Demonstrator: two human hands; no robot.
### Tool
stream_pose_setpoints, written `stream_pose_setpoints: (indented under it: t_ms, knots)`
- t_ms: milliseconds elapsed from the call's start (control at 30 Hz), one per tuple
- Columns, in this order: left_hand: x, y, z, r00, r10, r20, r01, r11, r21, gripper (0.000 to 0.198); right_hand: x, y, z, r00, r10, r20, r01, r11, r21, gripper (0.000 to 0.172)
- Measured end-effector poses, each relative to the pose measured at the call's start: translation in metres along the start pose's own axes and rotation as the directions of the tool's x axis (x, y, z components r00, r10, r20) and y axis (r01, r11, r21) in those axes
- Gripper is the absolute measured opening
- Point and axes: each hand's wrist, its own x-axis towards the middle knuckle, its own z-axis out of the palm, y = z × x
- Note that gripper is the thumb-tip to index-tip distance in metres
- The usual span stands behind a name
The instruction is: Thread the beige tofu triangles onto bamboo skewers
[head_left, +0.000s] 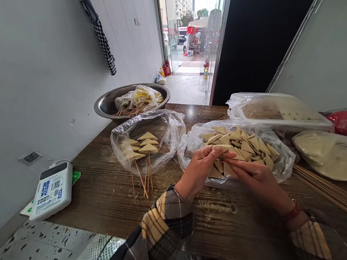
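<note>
Triangle [221, 147] could crease or tear if pinched too hard, and a slack grip could drop it onto the heap [247, 147] in the bag [288, 168] below. It lies between the hands, held at the fingertips of the left hand [201, 169]. Right hand [255, 174] narrows its fingers just beside it; whether they grip anything, I cannot tell.

Looks like a small food shop.
A glass door [169, 14] shows the street [186, 58], a white box [52, 191] has a square code, and the wood table [104, 196] holds a big metal bowl [100, 110] and 3-cornered food pieces [247, 147].
</note>
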Motion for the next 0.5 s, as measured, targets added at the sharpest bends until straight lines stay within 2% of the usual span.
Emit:
stream_pose_setpoints:
  t_ms: [367,500]
  knots:
    - [0.003,-0.009,-0.001,0.999,-0.040,0.017,0.041,0.998,-0.045,0.035,0.004,-0.015,0.005,0.995,0.043,-0.093,-0.046,0.999,-0.021,0.025]
    - [0.005,-0.013,-0.001,0.998,-0.055,0.018,0.056,0.996,-0.064,0.035,0.004,-0.016,0.007,0.993,0.095,-0.073,-0.094,0.995,0.012,0.026]
